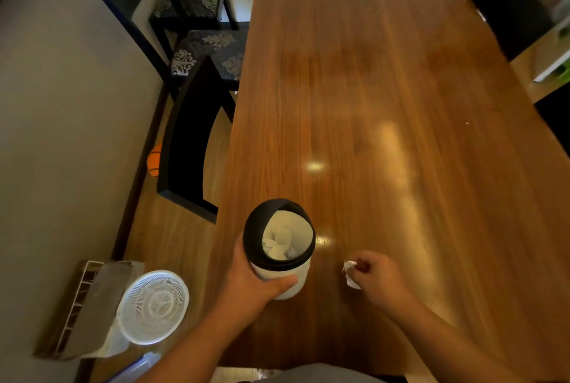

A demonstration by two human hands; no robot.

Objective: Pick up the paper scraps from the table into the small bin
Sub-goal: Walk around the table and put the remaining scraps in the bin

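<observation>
Paper scrap [350, 274]: one crumpled white bit, sitting just right of the bin near the front edge of the table, pinched in the right hand's fingertips. Can't really tell if it's lifted off the wood or touching it.
Small bin [279, 248]: white body, black domed lid, opening tilted toward the camera. Stands on the table close to the near-left corner.
Inside the bin: a few white crumpled papers [279, 242] already piled in there, pretty visible through the opening.
Left hand [254, 282]: wrapped around the bin's white body from the left, thumb across the front, so it's gripping it.
Right hand [377, 276]: curled fingers closed on the scrap, knuckles up, just beside the bin but not touching it.
Table [385, 89]: long glossy brown wood with light glare spots on it.
Off to the side: dark chairs [185, 52] with patterned seats along the left edge, and a white fan [152, 307] down on the floor.
</observation>
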